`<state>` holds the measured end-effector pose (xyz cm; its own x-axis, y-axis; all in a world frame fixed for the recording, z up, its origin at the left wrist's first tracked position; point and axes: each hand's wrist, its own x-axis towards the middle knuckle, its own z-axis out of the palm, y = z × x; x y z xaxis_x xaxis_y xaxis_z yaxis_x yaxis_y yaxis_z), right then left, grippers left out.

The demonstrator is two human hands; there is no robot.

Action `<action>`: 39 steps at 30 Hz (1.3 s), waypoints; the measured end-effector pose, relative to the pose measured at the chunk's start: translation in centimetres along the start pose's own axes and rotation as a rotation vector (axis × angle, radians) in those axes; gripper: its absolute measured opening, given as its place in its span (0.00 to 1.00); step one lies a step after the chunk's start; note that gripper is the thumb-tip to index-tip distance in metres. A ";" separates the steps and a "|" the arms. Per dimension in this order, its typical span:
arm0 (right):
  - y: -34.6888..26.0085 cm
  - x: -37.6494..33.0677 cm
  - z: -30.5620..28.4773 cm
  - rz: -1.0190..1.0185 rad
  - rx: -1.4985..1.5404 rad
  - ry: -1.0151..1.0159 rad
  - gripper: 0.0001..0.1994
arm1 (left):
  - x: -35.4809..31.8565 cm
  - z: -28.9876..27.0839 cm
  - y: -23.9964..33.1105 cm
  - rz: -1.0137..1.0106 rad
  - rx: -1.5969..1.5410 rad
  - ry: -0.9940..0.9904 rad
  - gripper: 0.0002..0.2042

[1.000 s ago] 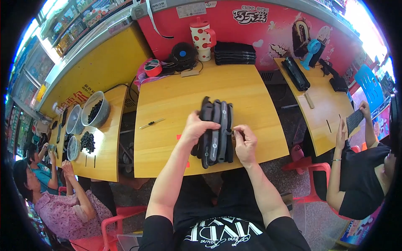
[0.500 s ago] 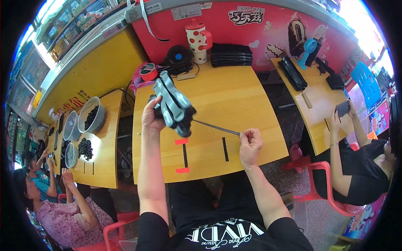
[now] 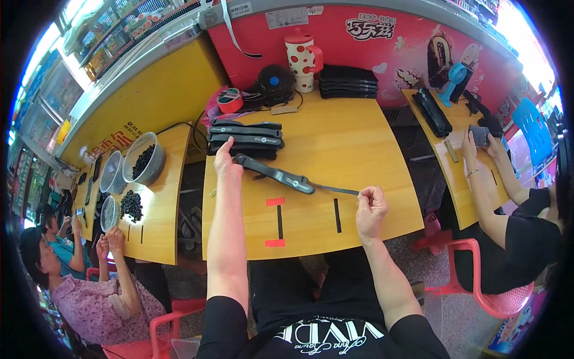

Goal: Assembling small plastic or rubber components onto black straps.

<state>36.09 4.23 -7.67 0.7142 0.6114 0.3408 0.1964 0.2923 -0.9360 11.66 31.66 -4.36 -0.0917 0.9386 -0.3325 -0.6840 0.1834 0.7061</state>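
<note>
My left hand (image 3: 228, 163) is at the near side of a stack of black padded straps (image 3: 254, 129) at the table's left, gripping it with one finger over the front edge. Its other fingers are partly hidden. A single black padded strap (image 3: 275, 173) slants away from the stack toward the right. From its end a narrow dark webbing tail (image 3: 336, 189) runs to my right hand (image 3: 372, 209), where fingertips and thumb pinch its end above the table.
Two black strips (image 3: 338, 215) mark the wooden table (image 3: 382, 161), one between red tapes (image 3: 275, 243). Behind stand a spotted tumbler (image 3: 302, 60), a black fan (image 3: 275, 84), red tape roll (image 3: 230, 100) and black pouches (image 3: 348, 82). People work at both side tables.
The bundle my left hand held raised and tilted now lies lower and level at the table's left. One strap has spread out from it. My right hand keeps its pinch on the tail.
</note>
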 end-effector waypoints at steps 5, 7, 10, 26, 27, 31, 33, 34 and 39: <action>-0.3 -0.1 0.2 0.041 0.064 0.043 0.08 | 0.2 1.0 -0.8 0.063 0.497 0.155 0.19; -0.4 0.0 0.2 0.068 0.068 0.045 0.08 | -3.0 1.6 -2.0 0.436 0.926 0.190 0.23; -0.4 0.0 0.4 0.053 0.058 0.044 0.07 | -8.9 2.0 0.1 1.132 1.512 -0.436 0.34; -0.6 0.2 -0.1 0.164 0.207 0.160 0.11 | -9.5 1.8 4.8 0.468 1.268 -1.043 0.14; -0.6 0.3 -0.2 0.163 0.204 0.164 0.11 | -10.1 2.8 5.4 0.308 1.200 -1.027 0.14; 0.5 0.2 -0.1 0.114 0.227 0.175 0.11 | -11.0 3.7 7.6 0.321 1.424 -1.078 0.14; 0.7 0.0 0.2 0.103 0.220 0.169 0.10 | -10.8 3.5 9.6 0.304 1.499 -1.140 0.15; 0.5 0.0 0.3 0.084 0.196 0.143 0.10 | -11.1 3.7 10.1 0.347 1.530 -1.202 0.16; -0.8 0.4 0.0 0.125 0.100 0.019 0.07 | -15.7 4.6 10.3 0.164 1.504 -1.049 0.17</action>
<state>36.23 4.24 -6.84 0.7413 0.6342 0.2197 0.0379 0.2874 -0.9571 9.43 20.14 11.03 0.7556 0.6383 -0.1470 0.4864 -0.3965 0.7786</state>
